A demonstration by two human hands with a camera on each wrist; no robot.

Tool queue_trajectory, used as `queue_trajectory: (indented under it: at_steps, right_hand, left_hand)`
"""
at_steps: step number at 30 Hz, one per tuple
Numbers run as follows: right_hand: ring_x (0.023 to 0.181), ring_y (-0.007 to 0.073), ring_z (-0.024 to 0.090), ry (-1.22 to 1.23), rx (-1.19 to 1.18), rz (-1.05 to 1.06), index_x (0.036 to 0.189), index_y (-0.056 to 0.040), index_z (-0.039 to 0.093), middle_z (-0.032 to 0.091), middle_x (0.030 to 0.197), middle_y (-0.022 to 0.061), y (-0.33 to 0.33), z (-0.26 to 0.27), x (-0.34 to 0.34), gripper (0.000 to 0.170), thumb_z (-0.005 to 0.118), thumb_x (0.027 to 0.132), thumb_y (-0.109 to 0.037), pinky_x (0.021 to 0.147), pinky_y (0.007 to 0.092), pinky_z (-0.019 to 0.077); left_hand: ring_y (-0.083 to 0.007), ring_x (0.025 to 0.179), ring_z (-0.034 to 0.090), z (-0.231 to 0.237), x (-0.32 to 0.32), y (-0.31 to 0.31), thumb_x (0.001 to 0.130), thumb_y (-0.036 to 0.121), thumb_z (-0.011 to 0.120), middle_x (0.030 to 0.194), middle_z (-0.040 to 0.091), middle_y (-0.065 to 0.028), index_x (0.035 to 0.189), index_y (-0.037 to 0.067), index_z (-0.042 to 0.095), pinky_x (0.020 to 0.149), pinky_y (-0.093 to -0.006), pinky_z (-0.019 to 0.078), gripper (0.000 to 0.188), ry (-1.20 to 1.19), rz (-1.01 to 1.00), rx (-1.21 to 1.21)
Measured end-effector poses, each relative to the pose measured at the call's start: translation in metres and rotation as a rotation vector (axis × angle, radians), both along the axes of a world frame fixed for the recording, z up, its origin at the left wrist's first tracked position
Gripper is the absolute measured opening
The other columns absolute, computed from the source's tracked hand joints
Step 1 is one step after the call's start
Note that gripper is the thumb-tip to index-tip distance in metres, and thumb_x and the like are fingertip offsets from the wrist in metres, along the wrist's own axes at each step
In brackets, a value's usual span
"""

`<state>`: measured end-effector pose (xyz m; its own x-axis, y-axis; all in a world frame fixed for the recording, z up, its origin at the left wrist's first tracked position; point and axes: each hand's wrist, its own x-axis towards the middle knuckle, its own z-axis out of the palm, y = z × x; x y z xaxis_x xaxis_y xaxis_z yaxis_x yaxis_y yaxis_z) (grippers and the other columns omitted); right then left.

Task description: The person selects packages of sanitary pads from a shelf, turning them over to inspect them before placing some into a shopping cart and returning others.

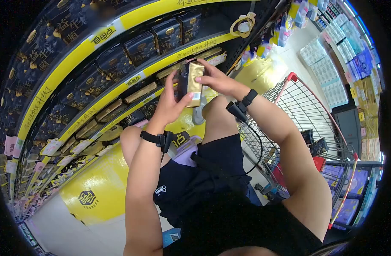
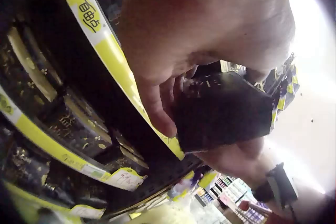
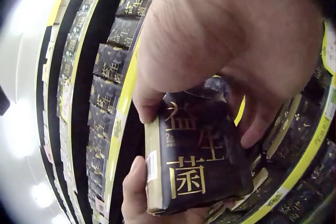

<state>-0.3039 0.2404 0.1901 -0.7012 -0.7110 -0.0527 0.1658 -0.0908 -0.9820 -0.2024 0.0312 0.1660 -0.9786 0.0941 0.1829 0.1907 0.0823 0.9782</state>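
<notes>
Between both hands is a black and gold package (image 1: 196,81), its gold side facing up in the head view. Large gold characters cover the black face of the package (image 3: 197,153) in the right wrist view. My left hand (image 1: 169,102) grips it from the near left, thumb on the gold side close to a white barcode label. From the far right my right hand (image 1: 217,80) holds the other end, thumb pressed on the gold side. In the left wrist view a dark face of the package (image 2: 226,111) shows, with the left fingers around its edge.
Shelves with yellow edge strips (image 1: 131,80) carry rows of similar black packages (image 1: 140,45) ahead and left. A wire shopping cart (image 1: 306,102) stands at the right with several items inside. Yellow printed sheeting (image 1: 114,192) covers the lower shelf front, by the bent knees.
</notes>
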Motion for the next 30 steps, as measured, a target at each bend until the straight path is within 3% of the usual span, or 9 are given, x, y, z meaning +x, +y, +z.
queue_trajectory:
  at_steps: [3, 9, 11, 15, 18, 21, 22, 27, 30]
  right_hand:
    - [0.125, 0.0208, 0.059, -0.111, 0.008, -0.026, 0.152, -0.0082, 0.039, 0.057, 0.137, 0.0087, 0.004, 0.015, -0.009, 0.067, 0.07, 0.094, -0.02, 0.105, 0.0383, 0.0503]
    - [0.107, 0.0168, 0.069, -0.253, 0.131, 0.169, 0.146, -0.0078, 0.047, 0.068, 0.124, 0.0074, 0.043, 0.011, -0.107, 0.062, 0.071, 0.091, -0.022, 0.095, 0.034, 0.0554]
    - [0.105, 0.0173, 0.068, -0.19, 0.102, 0.088, 0.141, -0.007, 0.051, 0.068, 0.119, 0.0057, 0.06, 0.023, -0.13, 0.057, 0.072, 0.091, -0.023, 0.094, 0.0356, 0.0548]
    - [0.111, 0.0201, 0.065, -0.291, 0.026, -0.12, 0.138, -0.0132, 0.053, 0.065, 0.126, 0.0042, 0.096, 0.044, -0.166, 0.049, 0.07, 0.095, -0.03, 0.102, 0.041, 0.049]
    - [0.117, 0.0188, 0.063, -0.054, -0.065, -0.302, 0.14, -0.0115, 0.052, 0.064, 0.127, 0.0054, 0.085, 0.059, -0.172, 0.045, 0.066, 0.1, -0.027, 0.104, 0.0406, 0.0493]
    - [0.119, 0.0203, 0.06, 0.198, 0.114, -0.489, 0.148, -0.0109, 0.041, 0.06, 0.129, 0.0068, 0.078, 0.065, -0.18, 0.066, 0.076, 0.094, -0.028, 0.098, 0.0377, 0.0508]
    - [0.121, 0.0238, 0.058, 0.271, 0.261, -0.583, 0.153, -0.0083, 0.036, 0.057, 0.136, 0.0125, 0.076, 0.064, -0.184, 0.077, 0.078, 0.092, -0.031, 0.098, 0.0401, 0.0499]
    - [0.108, 0.0164, 0.063, 0.621, 0.302, -0.864, 0.154, -0.0079, 0.037, 0.067, 0.119, 0.0057, 0.055, 0.048, -0.208, 0.074, 0.077, 0.093, -0.022, 0.087, 0.0333, 0.0518]
    - [0.119, 0.0276, 0.057, 0.797, 0.452, -0.933, 0.15, -0.0041, 0.043, 0.062, 0.129, 0.0148, 0.047, 0.041, -0.227, 0.075, 0.08, 0.089, -0.026, 0.1, 0.0394, 0.0466]
  left_hand:
    - [-0.0266, 0.112, 0.063, 0.007, 0.007, 0.0, 0.103, 0.032, 0.06, 0.133, 0.057, -0.0203, 0.157, 0.006, 0.026, 0.085, -0.0363, 0.0543, 0.069, -0.052, -0.026, 0.027]
    - [-0.0182, 0.089, 0.064, -0.004, 0.011, 0.006, 0.102, 0.027, 0.062, 0.102, 0.068, -0.0098, 0.135, 0.004, 0.055, 0.078, -0.0329, 0.0521, 0.04, -0.022, -0.113, -0.097]
    - [-0.0123, 0.084, 0.061, -0.007, 0.013, 0.008, 0.102, 0.023, 0.062, 0.099, 0.068, -0.0048, 0.129, 0.005, 0.061, 0.073, -0.0284, 0.0501, 0.032, 0.011, -0.136, -0.212]
    - [-0.0167, 0.082, 0.063, -0.005, 0.013, 0.007, 0.096, 0.02, 0.071, 0.095, 0.069, -0.0069, 0.124, 0.003, 0.065, 0.076, -0.0311, 0.0525, 0.033, -0.04, -0.208, -0.314]
    - [-0.0202, 0.086, 0.065, -0.008, 0.013, 0.005, 0.095, 0.023, 0.073, 0.097, 0.07, -0.0103, 0.122, 0.003, 0.065, 0.079, -0.0346, 0.054, 0.035, -0.051, -0.238, -0.368]
    - [-0.022, 0.086, 0.066, -0.018, 0.012, 0.005, 0.094, 0.024, 0.073, 0.098, 0.07, -0.0117, 0.121, 0.003, 0.065, 0.08, -0.0362, 0.0542, 0.035, -0.023, -0.281, -0.416]
    - [-0.0228, 0.086, 0.066, -0.02, 0.011, 0.006, 0.094, 0.024, 0.073, 0.098, 0.07, -0.0122, 0.121, 0.003, 0.065, 0.08, -0.0367, 0.0542, 0.035, -0.003, -0.295, -0.429]
    - [-0.0281, 0.088, 0.066, -0.022, 0.011, 0.009, 0.093, 0.034, 0.073, 0.1, 0.069, -0.0131, 0.123, 0.003, 0.063, 0.079, -0.039, 0.0536, 0.044, -0.041, -0.455, -0.505]
    - [-0.0306, 0.09, 0.067, -0.025, 0.009, 0.011, 0.093, 0.04, 0.072, 0.102, 0.068, -0.014, 0.124, 0.004, 0.061, 0.079, -0.0409, 0.0533, 0.048, -0.008, -0.517, -0.573]
